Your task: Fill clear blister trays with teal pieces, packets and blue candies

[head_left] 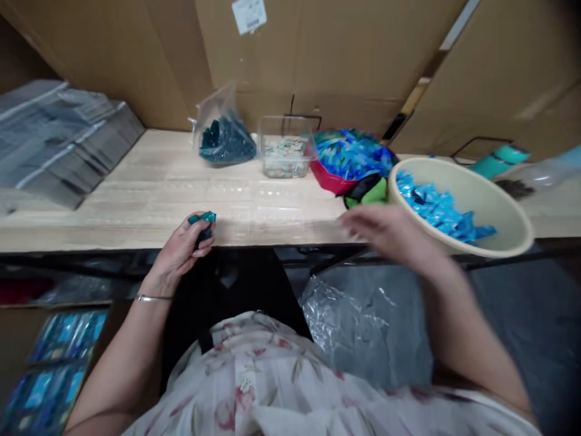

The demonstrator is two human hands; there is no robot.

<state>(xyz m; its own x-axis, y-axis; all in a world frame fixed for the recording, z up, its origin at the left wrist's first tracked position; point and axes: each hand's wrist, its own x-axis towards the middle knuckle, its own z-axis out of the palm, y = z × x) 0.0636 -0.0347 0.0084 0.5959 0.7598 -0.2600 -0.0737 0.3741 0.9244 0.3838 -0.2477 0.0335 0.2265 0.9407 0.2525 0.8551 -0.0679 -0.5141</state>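
My left hand rests at the front edge of the pale wooden bench, its fingers curled around a small teal packet and something dark. My right hand is blurred by motion, with its fingers apart and nothing visible in them. It hovers over the bench edge just left of a cream bowl, which holds a heap of bright blue packets. A transparent bag of dark teal packets stands on the bench, to the far right of my left hand.
A transparent box of small packets and a red tray of blue packets stand along the back. Stacked grey flat bags lie at far left. Cardboard walls the back. A crumpled plastic bag hangs below the bench.
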